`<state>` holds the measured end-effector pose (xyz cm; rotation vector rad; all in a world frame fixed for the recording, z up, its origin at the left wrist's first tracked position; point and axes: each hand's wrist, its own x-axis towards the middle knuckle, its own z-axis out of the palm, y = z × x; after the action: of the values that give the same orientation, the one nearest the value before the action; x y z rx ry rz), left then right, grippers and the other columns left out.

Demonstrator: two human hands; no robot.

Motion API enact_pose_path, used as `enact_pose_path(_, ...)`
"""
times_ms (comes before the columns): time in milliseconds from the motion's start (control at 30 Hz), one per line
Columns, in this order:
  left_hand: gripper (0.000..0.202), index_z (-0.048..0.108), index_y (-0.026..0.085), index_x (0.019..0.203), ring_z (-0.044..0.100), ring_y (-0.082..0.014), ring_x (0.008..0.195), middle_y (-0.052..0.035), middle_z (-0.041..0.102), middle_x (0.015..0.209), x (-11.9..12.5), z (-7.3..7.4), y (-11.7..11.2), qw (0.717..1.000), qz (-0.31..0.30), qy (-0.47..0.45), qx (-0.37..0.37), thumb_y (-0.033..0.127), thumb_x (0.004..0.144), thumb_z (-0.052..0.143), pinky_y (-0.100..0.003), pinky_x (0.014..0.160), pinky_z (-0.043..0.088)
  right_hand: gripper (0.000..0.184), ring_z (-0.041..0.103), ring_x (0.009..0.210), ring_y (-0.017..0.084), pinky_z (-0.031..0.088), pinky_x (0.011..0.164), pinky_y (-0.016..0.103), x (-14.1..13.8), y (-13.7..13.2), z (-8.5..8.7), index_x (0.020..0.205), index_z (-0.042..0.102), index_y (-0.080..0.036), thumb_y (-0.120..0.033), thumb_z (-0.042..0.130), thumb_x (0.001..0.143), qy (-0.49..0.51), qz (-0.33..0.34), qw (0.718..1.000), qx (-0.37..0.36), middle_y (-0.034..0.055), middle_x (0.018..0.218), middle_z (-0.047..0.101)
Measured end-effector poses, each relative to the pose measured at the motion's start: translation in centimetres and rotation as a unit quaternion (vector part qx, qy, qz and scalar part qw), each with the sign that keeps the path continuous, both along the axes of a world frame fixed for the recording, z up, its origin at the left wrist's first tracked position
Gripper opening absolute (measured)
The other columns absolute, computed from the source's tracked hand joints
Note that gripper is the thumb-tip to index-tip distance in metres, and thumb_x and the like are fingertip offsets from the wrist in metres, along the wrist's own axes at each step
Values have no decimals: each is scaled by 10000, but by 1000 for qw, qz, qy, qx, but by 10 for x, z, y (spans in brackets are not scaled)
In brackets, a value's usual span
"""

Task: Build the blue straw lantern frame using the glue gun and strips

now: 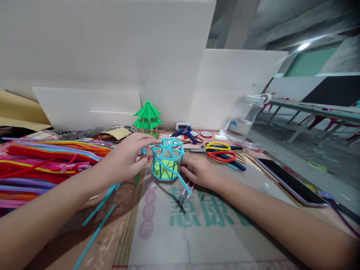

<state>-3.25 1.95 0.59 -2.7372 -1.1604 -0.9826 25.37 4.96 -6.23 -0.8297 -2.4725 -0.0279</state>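
Observation:
A small light-blue pipe-cleaner cage (168, 168) with a yellow-green floor and a spoked top stands on the work surface between my hands. A loose-ended blue pipe cleaner (182, 182) slants across its front, down to the right. My left hand (133, 155) is at its left, thumb and fingers apart, with the fingertips reaching its upper rim. Bent fingers of my right hand (199, 170) grip the cage's right side; their tips are partly hidden. Pink-handled tweezers or small pliers (184, 197) lie just in front.
Colourful pipe cleaners (47, 165) are heaped at left. Behind stand a green tiered pagoda model (147, 116) and a blue glue gun (185, 133). Scissors (221, 151), a phone (289, 182) and a water bottle (243, 118) lie or stand at right. White boards (112, 56) rise behind.

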Motion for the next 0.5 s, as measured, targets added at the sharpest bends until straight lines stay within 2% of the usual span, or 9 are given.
enact_pose_path(133,507,566,200,1370,522,-291,1323,-107,584,1400,1,0,-3,999,-9,46,-20,196,865,518,-452,1121,441,219,672,868,206,473,773,295,1,2,2,982,664,-194,-295,472,1011,10,-23,999,-45,82,950,741)
enact_pose_path(233,514,542,200,1389,490,-278,1359,-106,558,1428,4,1,-6,997,-27,70,-26,178,876,527,-449,1144,423,299,626,748,190,425,685,287,2,2,1,868,634,-201,-337,418,1024,51,-53,995,-67,60,830,703)
enact_pose_path(367,446,560,243,1381,493,-284,1358,-106,548,1430,5,-3,-5,996,-34,78,-3,349,950,596,-468,1134,436,324,546,656,171,361,625,285,4,6,2,753,547,-213,-350,404,1009,121,-103,984,-76,22,705,604)
enact_pose_path(500,455,580,230,1349,509,-317,1347,-138,531,1447,5,-12,2,997,-19,72,25,423,942,643,-526,1115,449,274,532,672,170,354,629,289,11,19,13,770,539,-213,-367,447,976,179,-149,970,-75,10,713,579)
